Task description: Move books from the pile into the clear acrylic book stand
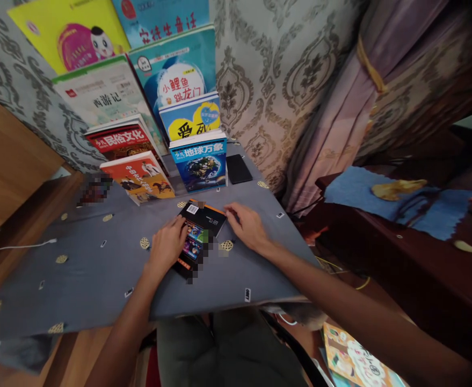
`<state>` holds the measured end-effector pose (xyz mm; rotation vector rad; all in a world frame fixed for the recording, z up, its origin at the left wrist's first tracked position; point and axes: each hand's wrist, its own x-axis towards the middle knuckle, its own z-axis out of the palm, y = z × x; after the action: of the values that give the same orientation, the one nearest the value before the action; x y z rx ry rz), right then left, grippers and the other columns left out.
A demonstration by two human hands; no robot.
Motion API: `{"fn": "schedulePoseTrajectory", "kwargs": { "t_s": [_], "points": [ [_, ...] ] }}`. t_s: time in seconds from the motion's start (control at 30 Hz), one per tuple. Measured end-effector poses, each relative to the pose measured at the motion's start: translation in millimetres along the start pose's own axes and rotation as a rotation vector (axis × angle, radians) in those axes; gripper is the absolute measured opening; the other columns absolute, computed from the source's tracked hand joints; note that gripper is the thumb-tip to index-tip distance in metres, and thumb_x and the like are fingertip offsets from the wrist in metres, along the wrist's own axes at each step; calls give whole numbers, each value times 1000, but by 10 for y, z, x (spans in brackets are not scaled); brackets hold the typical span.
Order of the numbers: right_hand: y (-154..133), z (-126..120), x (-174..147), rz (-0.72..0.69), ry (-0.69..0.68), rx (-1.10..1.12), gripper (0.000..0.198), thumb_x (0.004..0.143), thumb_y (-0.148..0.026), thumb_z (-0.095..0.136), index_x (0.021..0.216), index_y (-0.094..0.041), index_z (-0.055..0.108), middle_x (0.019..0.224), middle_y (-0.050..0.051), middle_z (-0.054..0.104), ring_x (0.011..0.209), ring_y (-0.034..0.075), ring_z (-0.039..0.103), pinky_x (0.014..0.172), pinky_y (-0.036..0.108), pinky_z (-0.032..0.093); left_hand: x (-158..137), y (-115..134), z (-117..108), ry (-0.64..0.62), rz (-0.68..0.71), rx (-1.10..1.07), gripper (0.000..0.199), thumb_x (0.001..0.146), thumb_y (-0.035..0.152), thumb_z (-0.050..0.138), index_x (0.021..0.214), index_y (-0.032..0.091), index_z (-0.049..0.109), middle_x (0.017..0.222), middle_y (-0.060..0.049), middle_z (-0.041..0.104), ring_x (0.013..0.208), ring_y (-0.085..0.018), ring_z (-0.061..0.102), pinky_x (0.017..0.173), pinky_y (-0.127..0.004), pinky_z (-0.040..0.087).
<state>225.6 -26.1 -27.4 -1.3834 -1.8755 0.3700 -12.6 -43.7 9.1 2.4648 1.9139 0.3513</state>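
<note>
Head view: at the far left, a white cable (pixel 18 248) reaches over the grey tablecloth (pixel 94 290). Next, a yellow book (pixel 48 32) stands at the back, with a red book (pixel 117 141) lower down and an orange book (pixel 141 177) in front of that one. The left hand (pixel 166 243) lies over the left edge of the black book (pixel 198 236), its fingers loosely bent on the cover; whether they grip it I cannot tell. The black book lies flat on the tablecloth, between the two hands, just in front of the upright Earth book (pixel 201 167). A black slab (pixel 239 169) lies beside the Earth book. The right hand (pixel 246 226) is at the black book's upper right corner, thumb and forefinger by it; whether they pinch it I cannot tell. Further right hangs a pale purple curtain (pixel 336 123), then a blue cloth (pixel 348 185) lies on a dark red surface (pixel 380 269).
</note>
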Motion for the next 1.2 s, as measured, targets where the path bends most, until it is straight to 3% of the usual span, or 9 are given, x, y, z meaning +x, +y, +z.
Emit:
{"fn": "schedulePoseTrajectory", "kwargs": {
  "t_s": [0.2, 0.4, 0.6, 0.73, 0.93, 1.2],
  "points": [
    [-64, 29, -77, -61, -27, -132, 25, 98, -21, 44, 109, -19, 66, 98, 9, 76, 85, 24, 69, 81, 34, 48, -282, -282, 35, 46, 27, -38, 35, 100, 21, 46, 130, 18, 61, 139, -11, 64, 118, -28, 67, 99, -43, 56],
    [-114, 63, -53, -41, -117, -186, 28, 97, -22, 45, 114, -17, 67, 90, 9, 75, 81, 24, 69, 72, 31, 47, -473, -181, 6, 121, 68, 41, 25, 98, 21, 49, 116, 16, 66, 114, -12, 72, 102, -27, 68, 92, -43, 56],
    [-57, 126, 106, -89, -179, -88, 27, 94, -18, 49, 116, -18, 66, 104, 10, 75, 94, 24, 70, 84, 34, 51, -635, -63, -65, 106, 91, 125, 22, 99, 28, 51, 109, 16, 66, 101, -10, 69, 91, -27, 65, 84, -44, 55],
    [-16, 167, 129, -104, -188, -16, 31, 95, -17, 47, 121, -15, 64, 113, 12, 74, 99, 25, 70, 91, 39, 53, -728, 15, -15, 171, 121, 126, 27, 99, 30, 50, 116, 14, 64, 112, -15, 67, 105, -31, 62, 93, -52, 52],
    [17, 190, 85, -171, -189, 31, 33, 96, -19, 45, 123, -16, 63, 124, 13, 71, 115, 27, 67, 101, 45, 51, -830, 165, 82, 91, 396, -64, 54, 96, 52, 54, 138, 18, 50, 142, -14, 55, 134, -30, 51, 110, -53, 45],
    [68, 223, 51, -232, -188, 81, 34, 96, -21, 45, 124, -17, 64, 131, 14, 68, 128, 27, 60, 109, 49, 46, -825, 231, 109, 89, 453, -18, 50, 97, 47, 56, 137, 17, 55, 137, -14, 62, 134, -31, 53, 111, -55, 45]
  ]
}}
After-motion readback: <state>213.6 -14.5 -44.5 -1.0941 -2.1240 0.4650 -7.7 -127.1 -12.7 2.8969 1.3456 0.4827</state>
